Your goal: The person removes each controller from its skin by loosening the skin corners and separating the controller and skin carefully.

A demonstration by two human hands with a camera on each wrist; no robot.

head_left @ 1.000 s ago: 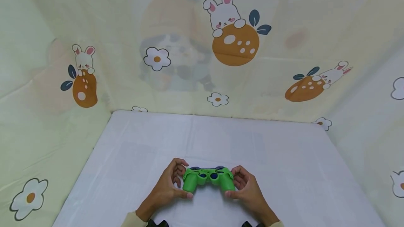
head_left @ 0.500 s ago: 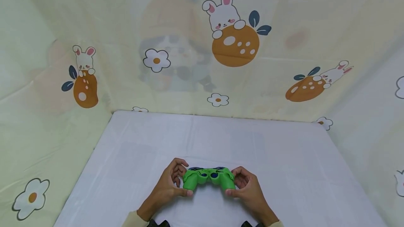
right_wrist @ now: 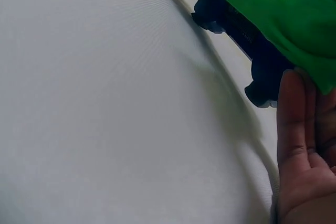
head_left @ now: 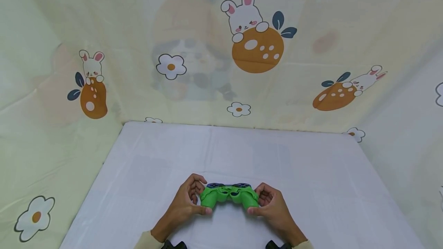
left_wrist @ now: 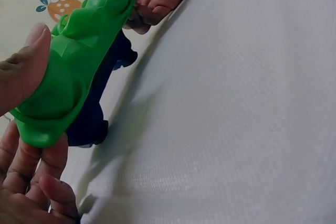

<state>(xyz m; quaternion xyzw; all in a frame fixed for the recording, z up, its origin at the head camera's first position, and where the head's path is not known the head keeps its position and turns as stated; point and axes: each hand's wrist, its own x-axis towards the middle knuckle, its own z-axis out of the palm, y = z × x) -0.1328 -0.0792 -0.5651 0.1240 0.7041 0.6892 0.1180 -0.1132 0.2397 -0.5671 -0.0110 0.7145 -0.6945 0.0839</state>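
A game controller (head_left: 229,194) is held up between both hands near the front of the white table in the head view. Bright green rubbery cover (left_wrist: 86,51) wraps it, while its dark blue body (right_wrist: 244,38) shows along the underside in both wrist views. My left hand (head_left: 187,199) grips the left end, thumb on the handle and fingertips at the outer edge. At the opposite handle, my right hand (head_left: 271,205) pinches with thumb and fingers. Below the controller, its shadow falls on the white cloth.
White cloth covers the table (head_left: 221,149). Pale curtains (head_left: 138,30) printed with rabbits, oranges and flowers rise at the back and both sides. Dark wrist-worn devices (head_left: 174,245) peek in at the bottom edge of the head view.
The controller has tilted slightly in the hands: the dark ovals on its near face look narrower and more of the dark blue along its top shows. Both hands keep nearly the same place.
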